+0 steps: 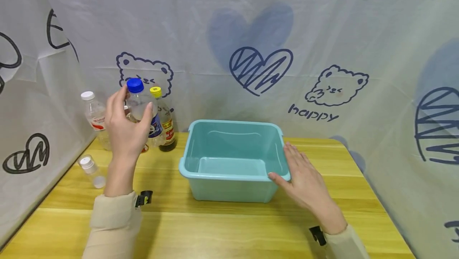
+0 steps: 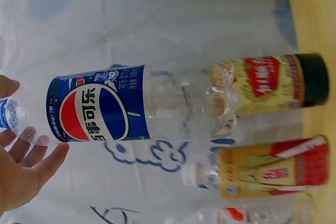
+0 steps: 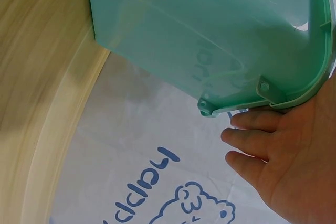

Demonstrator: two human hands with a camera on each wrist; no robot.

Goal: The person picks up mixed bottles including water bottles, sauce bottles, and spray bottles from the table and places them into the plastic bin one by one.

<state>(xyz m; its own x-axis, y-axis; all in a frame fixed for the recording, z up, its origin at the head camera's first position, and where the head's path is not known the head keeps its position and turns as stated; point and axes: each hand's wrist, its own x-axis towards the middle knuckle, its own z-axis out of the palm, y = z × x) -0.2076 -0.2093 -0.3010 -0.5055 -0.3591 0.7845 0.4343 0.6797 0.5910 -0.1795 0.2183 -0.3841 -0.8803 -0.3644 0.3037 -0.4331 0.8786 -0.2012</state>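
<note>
My left hand (image 1: 125,127) grips a clear plastic Pepsi bottle (image 2: 181,103) near its neck, thumb on one side and fingers on the other. The bottle is upright, with a blue cap (image 1: 135,85) and a blue label, and its base sits higher than those of the bottles behind it in the left wrist view. A teal plastic bin (image 1: 233,189) stands mid-table, right of the bottle. Against the bin's right front corner rests my right hand (image 1: 308,183), fingers extended along the side rim and thumb at the front rim.
Behind the Pepsi bottle stand a yellow-capped sauce bottle (image 1: 169,125), a yellow-and-red labelled bottle (image 2: 273,169) and a white-capped bottle (image 1: 95,109). A small clear bottle (image 1: 92,171) is at the table's left edge. A printed curtain (image 1: 201,91) hangs behind the table (image 1: 215,231).
</note>
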